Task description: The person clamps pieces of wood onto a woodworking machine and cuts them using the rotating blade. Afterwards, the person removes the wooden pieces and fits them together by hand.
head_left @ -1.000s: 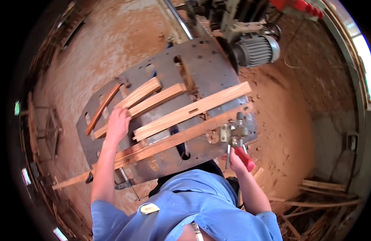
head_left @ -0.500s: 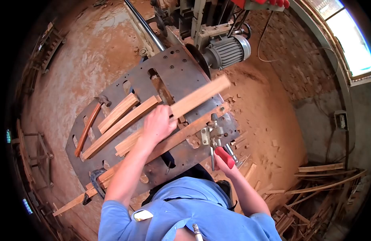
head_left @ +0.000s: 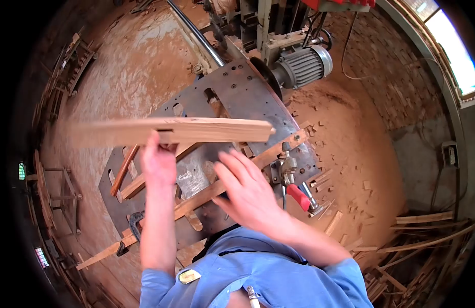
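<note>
Grips the slotted wooden bar (head_left: 217,131) in the left hand (head_left: 159,163), has the right hand (head_left: 249,197) open, and does best to clear the toggle clamp (head_left: 288,169).

This is a woodworking workshop. A slotted, drilled grey metal bench (head_left: 242,102) stands against a tall machine of metal frames and bars (head_left: 264,31), beside a ribbed silver-grey electric motor (head_left: 304,68). A metal clamp with a red handle (head_left: 287,167) sits at its edge, and a long pale wooden bar (head_left: 222,131) is held above it. Brown, sawdust-like litter coats the floor (head_left: 360,143), with small pale wood offcuts (head_left: 367,185) strewn about; long rough wooden strips (head_left: 425,219) lie heaped near a grey wall (head_left: 417,159).
</note>
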The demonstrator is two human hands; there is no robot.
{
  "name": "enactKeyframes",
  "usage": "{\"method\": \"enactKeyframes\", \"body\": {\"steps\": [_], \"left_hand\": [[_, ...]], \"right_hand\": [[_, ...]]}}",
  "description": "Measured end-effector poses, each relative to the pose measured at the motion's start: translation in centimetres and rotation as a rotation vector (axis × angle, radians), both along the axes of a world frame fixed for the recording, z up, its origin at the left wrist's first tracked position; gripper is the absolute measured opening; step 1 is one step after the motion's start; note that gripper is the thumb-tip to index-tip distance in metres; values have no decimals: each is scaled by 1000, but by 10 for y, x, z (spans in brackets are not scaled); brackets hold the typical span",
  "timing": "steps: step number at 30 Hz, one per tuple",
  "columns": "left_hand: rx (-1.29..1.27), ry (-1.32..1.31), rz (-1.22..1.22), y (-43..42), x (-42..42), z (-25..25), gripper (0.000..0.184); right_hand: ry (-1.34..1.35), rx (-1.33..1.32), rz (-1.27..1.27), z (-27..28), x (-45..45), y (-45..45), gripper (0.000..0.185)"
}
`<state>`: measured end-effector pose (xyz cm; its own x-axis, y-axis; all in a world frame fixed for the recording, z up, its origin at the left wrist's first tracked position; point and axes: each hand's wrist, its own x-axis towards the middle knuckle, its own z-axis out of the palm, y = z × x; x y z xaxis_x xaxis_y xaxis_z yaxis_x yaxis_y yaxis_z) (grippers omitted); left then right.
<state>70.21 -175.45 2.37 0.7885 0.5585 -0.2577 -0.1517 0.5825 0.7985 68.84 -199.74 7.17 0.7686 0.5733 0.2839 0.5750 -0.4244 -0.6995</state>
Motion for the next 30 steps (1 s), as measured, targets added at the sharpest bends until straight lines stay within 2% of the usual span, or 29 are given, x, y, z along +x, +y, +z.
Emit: {"method": "enactKeyframes", "body": {"steps": [4,6,8,10,11,12,14,16,18,20,22,23,26,30], "left_hand": [[-150,268,-41,-27,-35,-55,34],[-184,380,-68,-40,-52,-63,32],[-212,410,-111,-55,-62,-66,33],[-270,341,-277,-49,-75,-84,30],[-221,443,-481,-42,-80,-76,29],[-179,549,-675,-35,-84,-63,28],[518,751,-850,-57,-77,-15,32],[1648,309,-532,-57,-79,3,45],[1888,358,-424,-46,-66,-19,51],[1935,443,-508,-36,-55,-41,55],[1770,559,-772,-31,-47,-51,56],[1742,489,-743,-33,-45,-53,52],[1670,511,-731,-49,-41,-59,48],[1667,411,-630,-63,-35,-84,39]], "right_hand": [[-168,-163,-71,-69,37,54,57],[-199,-247,-82,-98,45,64,56],[-173,-324,-47,-100,49,65,58],[-211,-442,-35,-115,48,64,58],[-192,-393,-26,-127,51,62,49],[-156,-466,12,-120,54,58,37],[-150,-498,0,-131,56,49,33],[-136,-456,16,-136,55,42,42],[-71,-519,31,-130,56,39,49],[-12,-496,52,-123,60,36,51],[11,-481,46,-121,59,33,53],[23,-474,37,-120,58,33,54],[36,-300,85,-117,49,27,57],[55,-179,79,-124,39,28,46]]}}
